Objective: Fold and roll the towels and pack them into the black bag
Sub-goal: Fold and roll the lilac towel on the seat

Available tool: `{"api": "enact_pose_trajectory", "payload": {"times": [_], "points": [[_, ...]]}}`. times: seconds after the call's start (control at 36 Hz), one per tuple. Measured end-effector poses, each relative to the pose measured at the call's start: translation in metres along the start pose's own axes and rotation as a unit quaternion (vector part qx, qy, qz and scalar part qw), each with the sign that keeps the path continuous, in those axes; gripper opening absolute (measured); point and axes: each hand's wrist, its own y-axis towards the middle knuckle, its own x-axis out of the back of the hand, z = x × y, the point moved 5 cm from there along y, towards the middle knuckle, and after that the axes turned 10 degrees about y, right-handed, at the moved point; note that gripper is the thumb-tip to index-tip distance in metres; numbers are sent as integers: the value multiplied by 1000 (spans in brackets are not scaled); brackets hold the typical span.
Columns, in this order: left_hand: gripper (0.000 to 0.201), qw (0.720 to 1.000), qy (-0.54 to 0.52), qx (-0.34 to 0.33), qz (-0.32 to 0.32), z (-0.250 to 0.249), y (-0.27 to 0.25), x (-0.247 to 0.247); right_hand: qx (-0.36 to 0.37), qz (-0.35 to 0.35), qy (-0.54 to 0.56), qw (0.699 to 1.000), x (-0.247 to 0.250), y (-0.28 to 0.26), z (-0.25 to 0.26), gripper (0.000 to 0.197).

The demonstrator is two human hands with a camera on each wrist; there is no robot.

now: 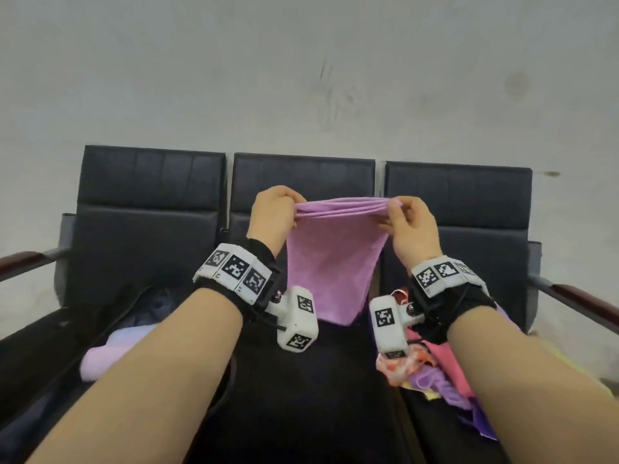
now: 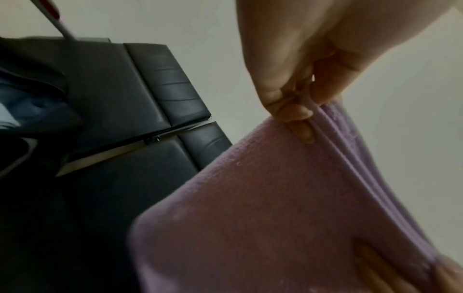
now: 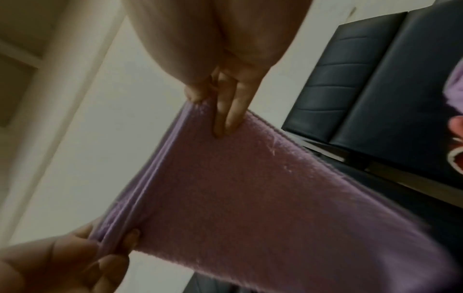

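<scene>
Your left hand (image 1: 273, 212) and right hand (image 1: 407, 226) each pinch one top corner of the pink-purple towel (image 1: 331, 259), thumb in front and fingers behind, with several stacked edges caught together in each pinch. That tells me the towel is already folded over on itself, and you hold it by the gathered edges so the layers stay lined up. Between your two grips the top edge runs nearly taut; below them the cloth hangs free and narrows to a point, clear of the seat. Holding it up in the air likely lets the weight pull out wrinkles before the next fold or the roll.

Down and to the left of your left hand lies the open black bag (image 1: 110, 316), with a pale lilac roll (image 1: 100, 360) at its mouth. Down and to the right of your right hand sits a loose heap of other towels (image 1: 435, 370), not yet folded. Behind your grips stand the black seat backs (image 1: 301, 182).
</scene>
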Motion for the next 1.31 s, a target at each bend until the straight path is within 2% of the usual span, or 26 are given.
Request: {"api": "enact_pose_trajectory", "payload": {"times": [0.08,0.17,0.25,0.36,0.39,0.44,0.5,0.58,0.61,0.64,0.69,0.75,0.81,0.89,0.97,1.06,1.17,1.31], "points": [[37,1000,6,-7,0,36,-12,-9,-19,18,-12,1000,5,-21,-39,15],[34,998,29,51,23,110,-31,-22,-111,44,26,993,9,-60,-95,20],[22,987,77,129,62,198,-64,-37,-197,76,-7,977,18,-116,-158,21],[23,952,112,251,132,284,-142,-53,-293,125,-92,943,46,-200,-225,10],[19,941,139,266,158,294,-161,-53,-314,135,-119,932,54,-219,-236,11],[25,919,201,278,195,313,-189,-49,-356,139,-138,914,68,-249,-247,11],[30,907,251,249,229,318,-201,-48,-385,139,-131,903,76,-265,-248,9],[37,899,232,298,223,317,-211,-42,-383,151,-149,899,81,-273,-237,9],[42,898,245,286,228,313,-213,-39,-376,161,-161,898,82,-273,-232,9],[46,885,302,250,251,308,-215,-38,-368,171,-172,898,82,-273,-228,8],[49,882,338,216,248,304,-213,-40,-358,187,-187,896,81,-273,-219,4],[49,875,357,219,242,304,-214,-41,-356,208,-191,891,79,-275,-213,2],[47,880,347,212,245,308,-216,-43,-355,228,-193,886,79,-277,-212,6],[32,898,230,303,221,308,-225,-41,-356,250,-209,876,83,-280,-212,9],[22,902,288,238,215,311,-222,-38,-347,259,-217,875,85,-281,-215,8],[18,887,325,215,247,316,-218,-33,-340,264,-208,878,83,-279,-218,10],[29,891,316,185,268,325,-209,-30,-329,278,-189,883,80,-275,-218,7],[17,915,240,184,268,330,-205,-30,-340,271,-174,884,78,-275,-221,8]]}}
